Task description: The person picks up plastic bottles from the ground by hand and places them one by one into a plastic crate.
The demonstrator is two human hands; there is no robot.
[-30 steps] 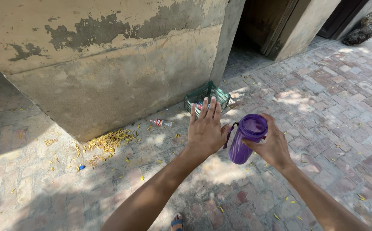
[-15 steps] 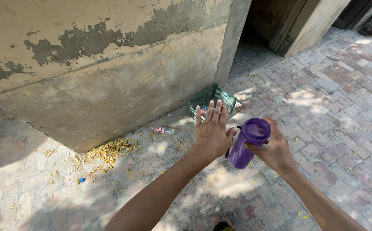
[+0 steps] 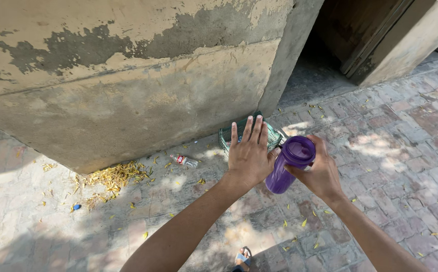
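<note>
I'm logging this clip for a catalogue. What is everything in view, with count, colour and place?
bottle: one, purple, open top, held in the right hand
basket: one, green mesh, on the paving by the wall corner, partly behind the left hand
small bottle: one, clear with red label, lying at the wall foot
dry leaves: one pile, yellow, by the wall
wall: one, peeling tan plaster
paving: reddish brick
sandal: one, blue-strapped, bottom edge
left hand: open, fingers spread, beside the bottle
right hand: gripping the bottle

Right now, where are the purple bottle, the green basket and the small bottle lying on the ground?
purple bottle point(image 3: 281, 176): head view, lower body.
green basket point(image 3: 224, 136): head view, left rim.
small bottle point(image 3: 185, 161): head view, middle of its side.
</note>
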